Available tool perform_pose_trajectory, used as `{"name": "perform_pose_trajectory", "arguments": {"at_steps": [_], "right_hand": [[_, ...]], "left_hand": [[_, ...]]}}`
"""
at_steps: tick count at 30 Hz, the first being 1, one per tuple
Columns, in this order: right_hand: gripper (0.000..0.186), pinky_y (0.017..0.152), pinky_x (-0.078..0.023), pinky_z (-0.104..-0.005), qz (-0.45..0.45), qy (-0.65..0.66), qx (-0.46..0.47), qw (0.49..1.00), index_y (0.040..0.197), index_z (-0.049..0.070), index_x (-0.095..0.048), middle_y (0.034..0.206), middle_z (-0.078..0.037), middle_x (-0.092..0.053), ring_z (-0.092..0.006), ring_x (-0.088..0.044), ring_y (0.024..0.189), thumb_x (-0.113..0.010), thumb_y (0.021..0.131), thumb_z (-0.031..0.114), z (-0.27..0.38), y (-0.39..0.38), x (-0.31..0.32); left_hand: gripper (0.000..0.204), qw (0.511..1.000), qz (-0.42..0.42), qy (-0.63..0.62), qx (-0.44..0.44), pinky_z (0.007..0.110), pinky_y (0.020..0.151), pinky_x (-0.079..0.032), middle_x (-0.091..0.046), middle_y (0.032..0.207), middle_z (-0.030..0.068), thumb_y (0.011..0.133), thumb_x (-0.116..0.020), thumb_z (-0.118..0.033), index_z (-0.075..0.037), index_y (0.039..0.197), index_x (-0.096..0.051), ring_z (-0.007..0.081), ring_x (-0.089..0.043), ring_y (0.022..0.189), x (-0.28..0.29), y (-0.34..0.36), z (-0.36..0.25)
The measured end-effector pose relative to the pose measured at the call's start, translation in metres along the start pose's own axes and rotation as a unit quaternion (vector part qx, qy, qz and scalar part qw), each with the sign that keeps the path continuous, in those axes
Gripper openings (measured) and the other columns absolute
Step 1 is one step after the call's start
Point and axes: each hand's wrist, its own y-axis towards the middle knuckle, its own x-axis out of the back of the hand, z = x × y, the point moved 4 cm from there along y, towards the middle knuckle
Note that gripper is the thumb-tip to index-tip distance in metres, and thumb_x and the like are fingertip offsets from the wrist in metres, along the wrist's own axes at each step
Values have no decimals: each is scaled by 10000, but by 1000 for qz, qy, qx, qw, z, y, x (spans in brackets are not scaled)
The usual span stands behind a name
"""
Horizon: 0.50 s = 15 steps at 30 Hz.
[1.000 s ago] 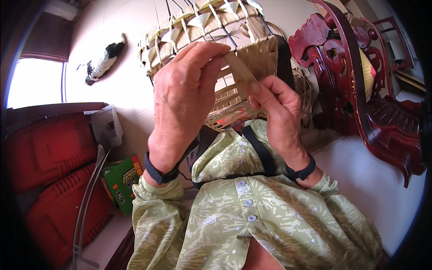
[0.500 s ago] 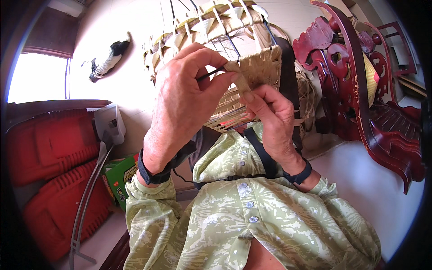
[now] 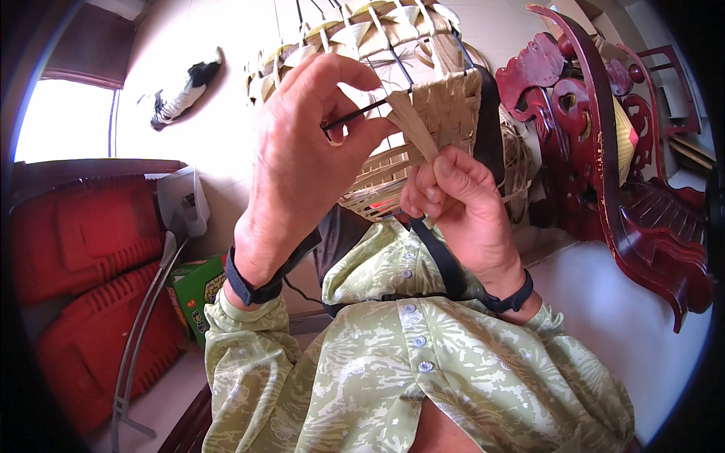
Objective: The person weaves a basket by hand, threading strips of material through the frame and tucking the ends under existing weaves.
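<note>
Pinching the flat tan strip (image 3: 414,124) with your right hand (image 3: 474,202), you curl your left hand (image 3: 302,143) around the thin black rod (image 3: 359,115); I can't tell if it grips. Much of the boxy woven basket (image 3: 457,102) looks done; some rod is bare. The strip runs between your hands, basket just beyond.

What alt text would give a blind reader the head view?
A person's right hand pinches a tan strip at a woven basket; the left hand, loosely open, is at a dark rod. Carved red furniture stands to the right.
</note>
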Motion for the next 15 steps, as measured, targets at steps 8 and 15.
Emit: {"name": "perform_pose_trajectory", "arguments": {"at_steps": [8, 15], "right_hand": [[215, 668, -433, -269, 1, 6, -36, 999, 896, 33, -637, 744, -16, -560, -107, -498, 650, -617, 961, 236, 7, -4, -12], [116, 623, -444, -237, -63, -632, 306, 709, 856, 12, -703, 745, -17, -616, -100, -567, 678, -728, 864, 125, 83, 5, -33]], "left_hand": [[187, 930, -135, 96, -327, 291, 533, -511, -612, 911, 38, 740, -732, 11, -79, 878, -644, 176, -647, 676, -7, -8, -5], [143, 931, -152, 86, -321, 313, 531, -516, -614, 853, 47, 759, -682, 22, -73, 852, -630, 207, -641, 636, -9, -10, -1]]}}
